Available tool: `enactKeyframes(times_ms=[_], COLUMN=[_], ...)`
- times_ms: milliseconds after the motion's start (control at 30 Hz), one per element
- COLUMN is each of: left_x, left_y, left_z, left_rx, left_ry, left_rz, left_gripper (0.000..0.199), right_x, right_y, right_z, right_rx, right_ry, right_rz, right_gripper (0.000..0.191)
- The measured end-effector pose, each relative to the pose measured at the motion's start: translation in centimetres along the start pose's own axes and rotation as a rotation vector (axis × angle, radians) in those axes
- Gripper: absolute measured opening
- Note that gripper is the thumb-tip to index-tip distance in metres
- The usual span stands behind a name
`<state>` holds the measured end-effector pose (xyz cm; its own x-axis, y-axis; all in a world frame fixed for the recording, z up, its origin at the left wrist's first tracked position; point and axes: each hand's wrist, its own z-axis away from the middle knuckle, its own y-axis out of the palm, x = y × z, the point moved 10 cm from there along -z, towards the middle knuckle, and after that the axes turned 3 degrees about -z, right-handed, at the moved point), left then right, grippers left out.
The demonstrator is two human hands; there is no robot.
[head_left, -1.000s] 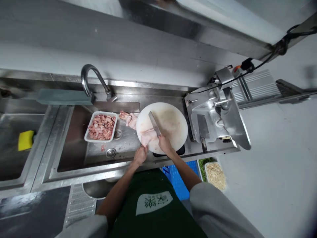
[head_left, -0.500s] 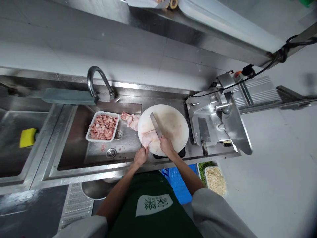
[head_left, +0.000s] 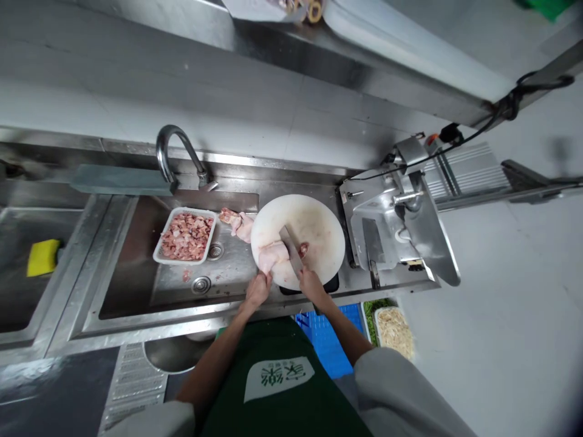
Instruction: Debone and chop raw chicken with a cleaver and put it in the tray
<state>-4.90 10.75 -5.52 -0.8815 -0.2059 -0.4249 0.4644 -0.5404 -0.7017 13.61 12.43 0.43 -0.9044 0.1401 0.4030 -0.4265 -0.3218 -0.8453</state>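
On the round white cutting board [head_left: 319,212] lies a pale piece of raw chicken [head_left: 272,255]. My left hand [head_left: 259,289] is closed on its near end at the board's front left edge. My right hand [head_left: 312,285] grips the handle of a cleaver [head_left: 291,250], whose blade stands against the right side of the chicken. A small cut piece with a red face [head_left: 303,249] lies just right of the blade. More raw chicken [head_left: 237,223] sits left of the board, at the sink's edge.
A white tray of chopped meat [head_left: 186,237] stands in the steel sink [head_left: 159,285] under a curved faucet [head_left: 175,145]. At right, a second cleaver [head_left: 373,243] rests on a metal slicing machine [head_left: 419,212]. A yellow sponge [head_left: 43,257] lies in the far left basin.
The cleaver has come down to the chicken's right side and moved slightly right. A small red-faced piece now lies apart to its right. My left hand keeps its hold.
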Motion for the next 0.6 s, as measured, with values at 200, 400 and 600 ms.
enactKeyframes(times_ms=[200,400,600], left_x=[0.1,0.0,0.3], left_y=[0.7,0.5,1.0], left_z=[0.0,0.0,-0.1], left_rx=[-0.015,-0.017,-0.011], left_ry=[0.017,0.022,0.002], left_rz=[0.002,-0.019,-0.009], left_gripper=[0.046,0.047,0.046], right_x=[1.7,4.8,6.4], right_y=[-1.8,-2.0,-13.2], right_z=[0.7,-0.5,0.8], right_rx=[-0.012,0.045,-0.398], right_ry=[0.046,0.071,-0.060], right_rz=[0.032,0.040,-0.084], right_gripper=[0.052,0.043,0.041])
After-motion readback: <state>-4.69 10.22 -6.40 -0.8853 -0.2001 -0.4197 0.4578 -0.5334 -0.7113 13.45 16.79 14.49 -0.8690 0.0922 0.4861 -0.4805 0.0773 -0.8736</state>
